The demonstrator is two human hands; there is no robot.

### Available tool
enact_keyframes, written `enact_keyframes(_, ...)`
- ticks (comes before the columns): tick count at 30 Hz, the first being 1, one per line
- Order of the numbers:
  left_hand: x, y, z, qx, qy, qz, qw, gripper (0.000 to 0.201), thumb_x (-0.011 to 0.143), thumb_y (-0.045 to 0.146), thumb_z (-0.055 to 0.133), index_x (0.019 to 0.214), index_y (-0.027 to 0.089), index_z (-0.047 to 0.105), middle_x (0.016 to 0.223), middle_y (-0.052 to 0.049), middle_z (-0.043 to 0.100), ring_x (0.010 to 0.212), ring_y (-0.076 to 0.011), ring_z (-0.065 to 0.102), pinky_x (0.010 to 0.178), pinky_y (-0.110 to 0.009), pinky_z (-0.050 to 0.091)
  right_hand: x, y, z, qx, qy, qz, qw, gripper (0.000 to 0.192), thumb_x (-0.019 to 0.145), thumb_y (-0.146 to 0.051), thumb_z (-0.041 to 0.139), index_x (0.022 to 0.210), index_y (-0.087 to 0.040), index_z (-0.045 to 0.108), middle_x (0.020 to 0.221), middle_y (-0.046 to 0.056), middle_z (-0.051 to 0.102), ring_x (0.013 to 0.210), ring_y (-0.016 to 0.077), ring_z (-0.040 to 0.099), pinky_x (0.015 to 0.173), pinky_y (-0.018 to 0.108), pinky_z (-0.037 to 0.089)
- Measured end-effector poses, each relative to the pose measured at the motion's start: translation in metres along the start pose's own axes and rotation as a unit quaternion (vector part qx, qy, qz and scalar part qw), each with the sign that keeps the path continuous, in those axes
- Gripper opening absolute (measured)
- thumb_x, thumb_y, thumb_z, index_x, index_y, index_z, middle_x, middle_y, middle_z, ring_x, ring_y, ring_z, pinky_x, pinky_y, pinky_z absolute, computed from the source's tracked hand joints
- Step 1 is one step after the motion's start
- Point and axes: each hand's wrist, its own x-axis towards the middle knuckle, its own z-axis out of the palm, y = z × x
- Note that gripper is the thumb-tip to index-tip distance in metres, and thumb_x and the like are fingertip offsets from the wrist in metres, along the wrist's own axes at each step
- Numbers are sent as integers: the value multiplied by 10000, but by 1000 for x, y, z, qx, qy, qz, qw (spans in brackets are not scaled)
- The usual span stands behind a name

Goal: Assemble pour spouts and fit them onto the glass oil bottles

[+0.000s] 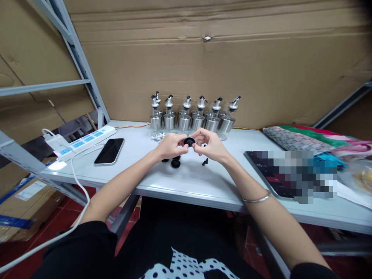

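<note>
Both my hands meet over the middle of the table around a round black stopper (189, 142). My left hand (172, 146) pinches its left side between thumb and fingers. From the right, my right hand (209, 145) has its fingertips closed at the stopper's edge; whether they hold a further small part I cannot make out. More black stoppers (175, 162) lie on the table just below my left hand, partly hidden by it. Small black pieces (205, 162) lie under my right hand. Behind my hands stand several glass-and-steel bottles (184, 122) with pourer spouts.
A phone (109, 151) and a power strip (87, 142) with a white cable lie on the left of the white table (162, 186). To the right are a dark tablet (267, 174), partly blurred, and patterned cloth (302, 138). Cardboard (221, 69) stands behind.
</note>
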Motion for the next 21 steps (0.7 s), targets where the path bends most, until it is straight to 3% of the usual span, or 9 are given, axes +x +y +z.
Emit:
enact_keyframes(14,1,0,6,23,65,-5,998,214,647,340,441,511,180,399,465,45,449,469,-85,388,585,-242,346,0,0,0,6,6,13,1000,196,594,-204,586,778,-173,526,543,-60,581,352,53,447,328,184,369)
enact_keyframes(21,0,-1,4,63,45,14,997,190,694,336,415,582,183,419,481,54,454,466,-94,389,676,-297,357,3,7,-4,66,-37,13,997,225,646,-229,655,832,-170,543,637,-8,655,549,139,650,552,273,510)
